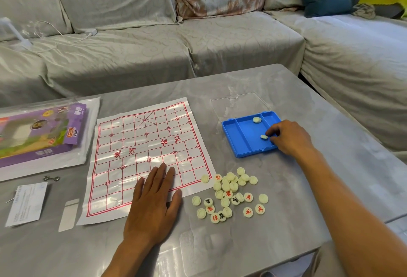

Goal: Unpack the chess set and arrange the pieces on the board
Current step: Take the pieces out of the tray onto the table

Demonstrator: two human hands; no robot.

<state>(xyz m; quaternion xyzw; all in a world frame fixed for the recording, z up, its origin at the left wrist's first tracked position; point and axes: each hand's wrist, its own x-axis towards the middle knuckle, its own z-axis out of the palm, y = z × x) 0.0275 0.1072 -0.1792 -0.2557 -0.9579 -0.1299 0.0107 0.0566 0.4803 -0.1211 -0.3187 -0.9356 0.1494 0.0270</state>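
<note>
Two cream xiangqi pieces are lying in the blue tray (242,142): one (256,119) near its far wall, another (264,137) just beside the right hand (288,137), whose curled fingers are reaching for it without yet gripping. Flat and open, the left hand (154,197) is pressing the paper board (141,149) onto the surface (330,166). Loose pieces (231,193) are lying heaped beside the board's near right corner.
</note>
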